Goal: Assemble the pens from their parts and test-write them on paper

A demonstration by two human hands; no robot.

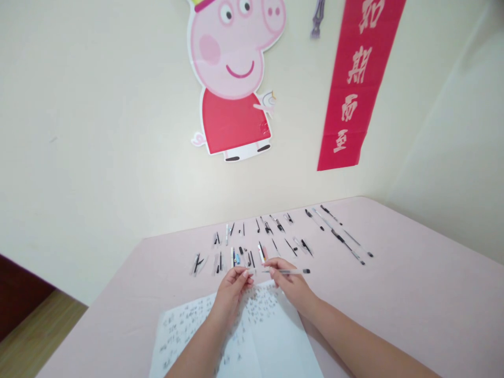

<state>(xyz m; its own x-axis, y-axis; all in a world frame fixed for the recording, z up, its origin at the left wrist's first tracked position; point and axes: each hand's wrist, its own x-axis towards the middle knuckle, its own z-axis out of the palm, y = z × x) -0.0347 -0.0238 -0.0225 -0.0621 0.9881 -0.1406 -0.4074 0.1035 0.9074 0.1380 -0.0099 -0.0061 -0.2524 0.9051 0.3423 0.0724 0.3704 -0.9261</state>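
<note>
Just above a handwritten sheet of paper, my two hands face each other a short gap apart. My right hand is closed on a clear pen with a black end. The pen lies level, its thin tip pointing at my left hand. Pinched between the left thumb and fingers is a small whitish piece, too small to name. Right behind the hands lie a white pen part and a blue piece among several dark pen parts.
Several groups of pen parts lie in two rows on the pink table. At the back right are several long pens. Behind the table, a cartoon pig cutout and a red banner hang on the wall.
</note>
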